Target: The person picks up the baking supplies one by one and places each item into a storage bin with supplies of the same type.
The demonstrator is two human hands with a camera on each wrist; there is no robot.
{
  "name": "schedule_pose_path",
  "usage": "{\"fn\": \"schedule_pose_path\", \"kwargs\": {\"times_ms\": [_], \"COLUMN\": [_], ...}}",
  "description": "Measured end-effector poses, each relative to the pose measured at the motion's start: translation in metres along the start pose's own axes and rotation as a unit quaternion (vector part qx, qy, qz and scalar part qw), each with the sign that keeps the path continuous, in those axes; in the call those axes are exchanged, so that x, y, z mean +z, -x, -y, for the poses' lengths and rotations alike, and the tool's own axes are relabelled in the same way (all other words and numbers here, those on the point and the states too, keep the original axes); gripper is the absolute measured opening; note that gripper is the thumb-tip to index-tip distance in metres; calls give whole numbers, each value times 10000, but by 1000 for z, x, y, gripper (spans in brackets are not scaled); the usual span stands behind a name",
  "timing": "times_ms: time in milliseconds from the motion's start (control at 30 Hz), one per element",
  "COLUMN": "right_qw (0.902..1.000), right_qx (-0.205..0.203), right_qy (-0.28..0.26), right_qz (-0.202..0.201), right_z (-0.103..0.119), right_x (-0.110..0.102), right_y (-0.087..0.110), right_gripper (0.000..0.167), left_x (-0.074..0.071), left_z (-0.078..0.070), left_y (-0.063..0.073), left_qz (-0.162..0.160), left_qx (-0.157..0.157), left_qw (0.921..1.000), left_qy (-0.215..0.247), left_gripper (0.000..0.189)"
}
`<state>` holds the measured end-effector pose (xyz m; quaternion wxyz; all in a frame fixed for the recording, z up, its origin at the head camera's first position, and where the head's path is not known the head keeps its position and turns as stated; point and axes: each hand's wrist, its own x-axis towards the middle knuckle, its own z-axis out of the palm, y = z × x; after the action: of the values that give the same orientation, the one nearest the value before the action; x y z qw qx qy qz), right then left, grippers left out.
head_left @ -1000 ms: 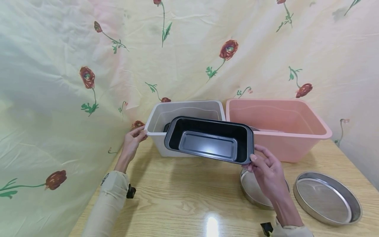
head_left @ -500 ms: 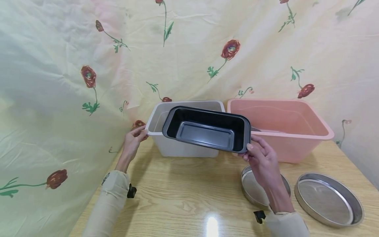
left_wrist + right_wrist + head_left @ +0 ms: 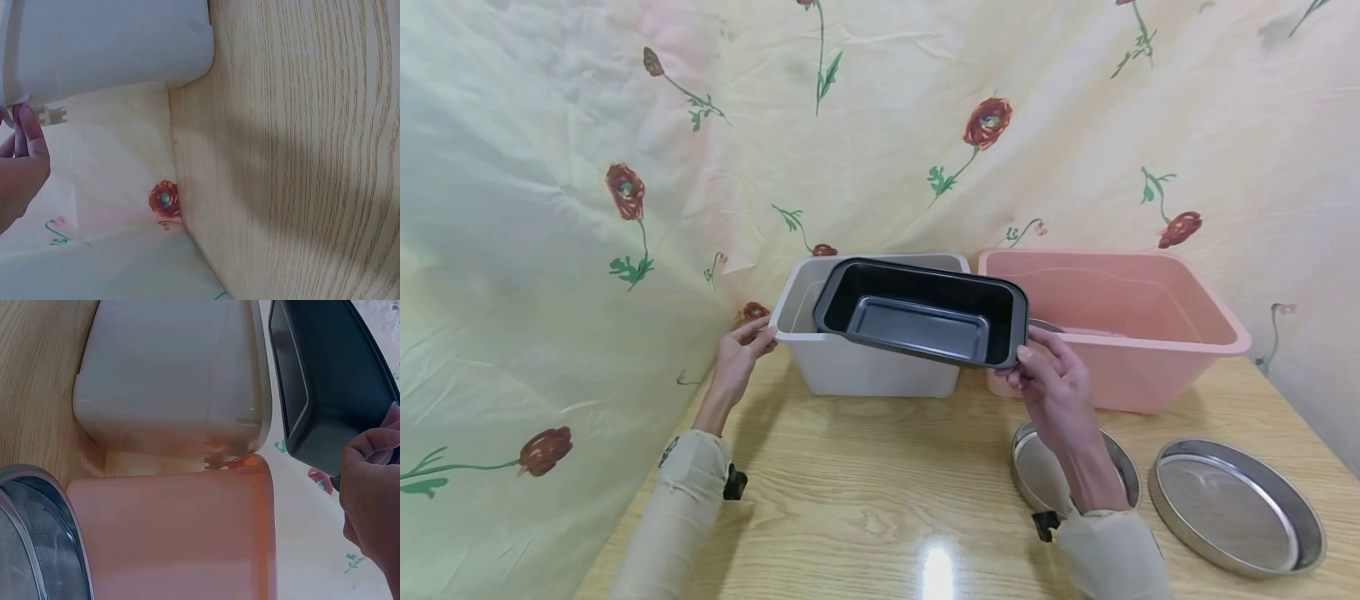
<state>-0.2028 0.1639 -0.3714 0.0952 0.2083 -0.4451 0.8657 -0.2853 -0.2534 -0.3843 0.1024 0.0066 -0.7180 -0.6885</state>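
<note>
Higher mid-frame than a second ago, the black loaf pan [image 3: 921, 315], pinched by the right hand [image 3: 1056, 379], hides much of the white bin [image 3: 872, 371], whose rim the left hand [image 3: 737, 357] pinches. One lower-right sieve [image 3: 1036, 475] is partly covered.

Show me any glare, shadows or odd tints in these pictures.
Head view: bright glare on the table, low in the picture; fainter sheen inside the black pan. Left wrist view: a broad, soft-edged shadow across the table. Right wrist view: a pinkish tint on the white bin, where it faces the pink bin.
</note>
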Motion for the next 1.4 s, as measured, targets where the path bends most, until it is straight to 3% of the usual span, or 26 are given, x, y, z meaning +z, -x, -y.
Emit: {"fn": "schedule_pose_path", "kwargs": {"times_ms": [700, 1400], "right_qw": [9995, 9983], "right_qx": [153, 420], "right_qy": [-5, 275], "right_qz": [-271, -298], "right_z": [-12, -20], "right_x": [-3, 0], "right_y": [-24, -52], "right_gripper": [21, 22], "left_x": [1, 0], "left_z": [0, 1], "left_y": [-1, -1], "left_qz": [-30, 12], "left_qx": [42, 95], "left_qw": [9999, 9999], "left_qy": [99, 107], "left_gripper": [40, 40]}}
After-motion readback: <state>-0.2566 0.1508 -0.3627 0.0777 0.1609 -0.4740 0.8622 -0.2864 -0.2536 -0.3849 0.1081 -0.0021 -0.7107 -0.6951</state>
